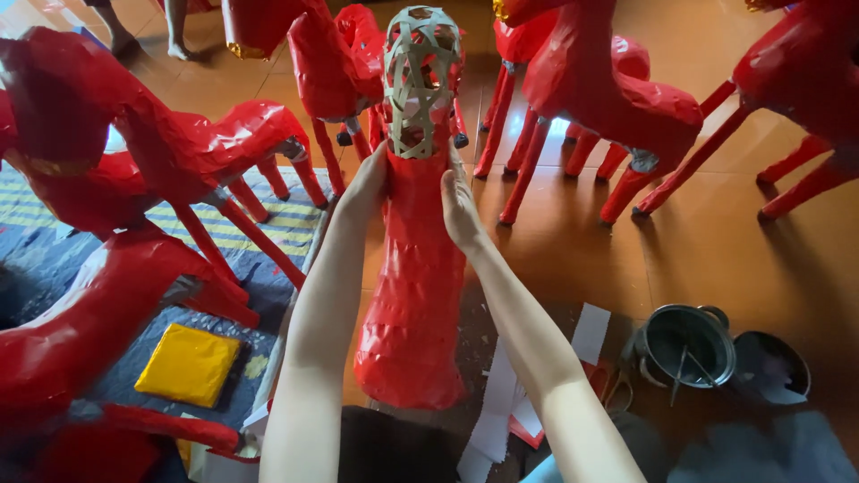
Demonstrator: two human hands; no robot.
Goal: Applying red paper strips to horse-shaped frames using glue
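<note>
Head cam: both hands on tall red paper-covered form (412,295), upright at centre, between forearms. Left hand (365,186) flat, fingers extended, pressed to its upper left side. Right hand (458,207) same on right side; palms clasp, not curled. Bare woven bamboo frame (420,76) tops it. Red horse figures (206,143) w/ stick legs around; metal pot (687,344) at right.

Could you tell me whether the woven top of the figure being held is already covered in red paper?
No, the woven bamboo top is bare lattice, while red paper covers only the body below it.
</note>
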